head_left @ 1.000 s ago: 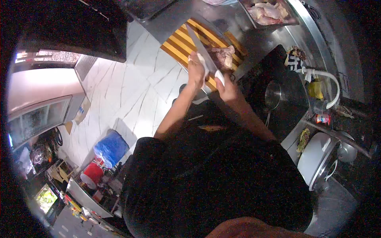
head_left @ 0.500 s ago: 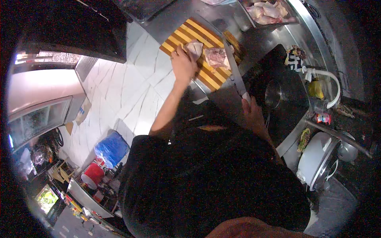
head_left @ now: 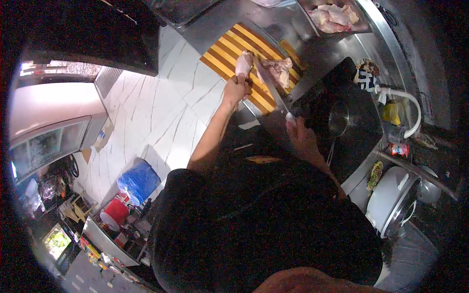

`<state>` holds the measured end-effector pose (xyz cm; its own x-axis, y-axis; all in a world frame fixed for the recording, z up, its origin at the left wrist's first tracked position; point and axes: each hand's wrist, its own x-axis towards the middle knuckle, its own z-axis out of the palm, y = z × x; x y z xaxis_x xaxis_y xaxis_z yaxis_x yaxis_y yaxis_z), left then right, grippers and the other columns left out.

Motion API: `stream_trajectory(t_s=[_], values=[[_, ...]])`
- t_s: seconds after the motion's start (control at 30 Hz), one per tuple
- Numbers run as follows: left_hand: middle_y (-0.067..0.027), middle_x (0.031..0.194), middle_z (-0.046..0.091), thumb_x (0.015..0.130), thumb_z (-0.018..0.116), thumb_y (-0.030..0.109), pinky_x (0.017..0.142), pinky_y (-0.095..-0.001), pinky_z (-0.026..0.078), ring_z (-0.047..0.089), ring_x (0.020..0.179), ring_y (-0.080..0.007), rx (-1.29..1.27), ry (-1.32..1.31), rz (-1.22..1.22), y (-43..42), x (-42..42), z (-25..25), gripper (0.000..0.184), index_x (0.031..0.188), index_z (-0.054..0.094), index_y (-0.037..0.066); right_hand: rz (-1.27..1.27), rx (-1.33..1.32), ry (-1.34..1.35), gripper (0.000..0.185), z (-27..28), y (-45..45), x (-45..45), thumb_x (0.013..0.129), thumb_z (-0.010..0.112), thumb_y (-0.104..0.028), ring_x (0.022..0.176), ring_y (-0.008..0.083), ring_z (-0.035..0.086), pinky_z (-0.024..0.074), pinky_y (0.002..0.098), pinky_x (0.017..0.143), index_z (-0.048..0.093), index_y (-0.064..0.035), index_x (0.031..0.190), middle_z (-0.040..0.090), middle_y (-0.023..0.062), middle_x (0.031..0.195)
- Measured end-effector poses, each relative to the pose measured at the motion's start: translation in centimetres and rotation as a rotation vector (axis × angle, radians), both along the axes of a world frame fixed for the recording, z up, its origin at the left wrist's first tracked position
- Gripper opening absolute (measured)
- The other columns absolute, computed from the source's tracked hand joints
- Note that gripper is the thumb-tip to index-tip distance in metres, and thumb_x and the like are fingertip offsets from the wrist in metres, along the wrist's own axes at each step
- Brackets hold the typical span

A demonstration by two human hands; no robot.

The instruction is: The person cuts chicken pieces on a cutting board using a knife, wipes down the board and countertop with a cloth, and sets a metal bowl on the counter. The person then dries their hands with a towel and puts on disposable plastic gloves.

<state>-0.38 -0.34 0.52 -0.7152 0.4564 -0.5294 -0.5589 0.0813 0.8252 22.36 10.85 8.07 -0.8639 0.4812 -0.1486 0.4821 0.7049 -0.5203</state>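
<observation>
My left hand [head_left: 237, 89] is closed around the lower end of a raw chicken drumstick [head_left: 244, 62] on a striped wooden cutting board [head_left: 218, 57]. In my right hand [head_left: 300, 134] is the handle of a long knife [head_left: 276, 94], its blade reaching up and left over the board. The blade lies between the drumstick and another raw chicken piece [head_left: 280, 72] on the board's right part. Whether the edge touches either piece, I cannot tell.
A metal tray [head_left: 312, 28] of raw chicken stands beyond the board on the steel counter [head_left: 271, 19]. Right of the board are a dark sink area with a round metal pan [head_left: 338, 118] and a white faucet [head_left: 415, 105]. White pots [head_left: 391, 195] stand lower right.
My left hand has shifted down to the drumstick's end, and the drumstick now points upward. The knife has moved left, from the board's right edge to between the two chicken pieces.
</observation>
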Motion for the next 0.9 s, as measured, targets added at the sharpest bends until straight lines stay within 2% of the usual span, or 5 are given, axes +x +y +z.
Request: stream_trajectory(t_s=[0.27, 0.47, 0.57, 0.7, 0.9], values=[[-0.0116, 0.062, 0.055, 0.094, 0.040, 0.032, 0.042, -0.0340, 0.041, 0.053, 0.047, -0.0230, -0.242, 0.231, -0.145, -0.2, -0.8, -2.5, 0.035, 0.087, 0.051, -0.001, 0.086, -0.083, 0.034, 0.027, -0.7, -0.7, -2.3, 0.090, 0.049, -0.026, 0.071, 0.0453, 0.057, 0.0443, 0.0522, 0.055, 0.044, -0.0023, 0.101, 0.058, 0.0266, 0.075], [-0.0319, 0.088, 0.057, 0.091, 0.037, 0.031, 0.077, -0.0505, 0.041, 0.052, 0.091, -0.0483, -0.576, 0.601, -0.258, 0.9, 1.2, 1.0, 0.038, 0.098, 0.051, -0.004, -0.012, -0.044, 0.027, 0.041, -2.6, 0.0, -13.4, 0.090, 0.044, -0.035, 0.067, 0.0452, 0.057, 0.0471, 0.0503, 0.058, 0.045, 0.0029, 0.106, 0.058, 0.0286, 0.079], [-0.0295, 0.082, 0.060, 0.092, 0.039, 0.036, 0.067, -0.0450, 0.045, 0.060, 0.078, -0.0418, -0.496, 0.738, -0.208, 0.5, 0.8, -1.7, 0.044, 0.099, 0.050, -0.005, -0.091, -0.524, -0.282, 0.043, 0.5, 1.9, -17.6, 0.090, 0.043, -0.036, 0.063, 0.0434, 0.057, 0.0475, 0.0483, 0.055, 0.047, 0.0040, 0.105, 0.059, 0.0238, 0.076], [-0.0113, 0.064, 0.053, 0.092, 0.041, 0.041, 0.044, -0.0307, 0.038, 0.050, 0.050, -0.0199, -0.121, 0.143, -0.110, -0.5, -1.1, -2.9, 0.040, 0.089, 0.049, 0.001, 0.138, 0.085, 0.394, 0.031, -8.4, 1.2, -10.9, 0.088, 0.050, -0.021, 0.068, 0.0349, 0.060, 0.0489, 0.0393, 0.055, 0.047, 0.0022, 0.110, 0.058, 0.0176, 0.076], [0.0041, 0.053, 0.034, 0.095, 0.037, 0.032, 0.034, -0.0208, 0.018, 0.025, 0.040, -0.0053, 0.430, -0.462, -0.156, -2.4, -3.3, -0.8, 0.028, 0.077, 0.042, 0.011, 0.080, -0.463, 0.006, 0.033, 0.9, -0.1, -3.5, 0.089, 0.048, -0.014, 0.085, 0.0298, 0.057, 0.0455, 0.0372, 0.073, 0.041, 0.0021, 0.116, 0.054, 0.0193, 0.093]])
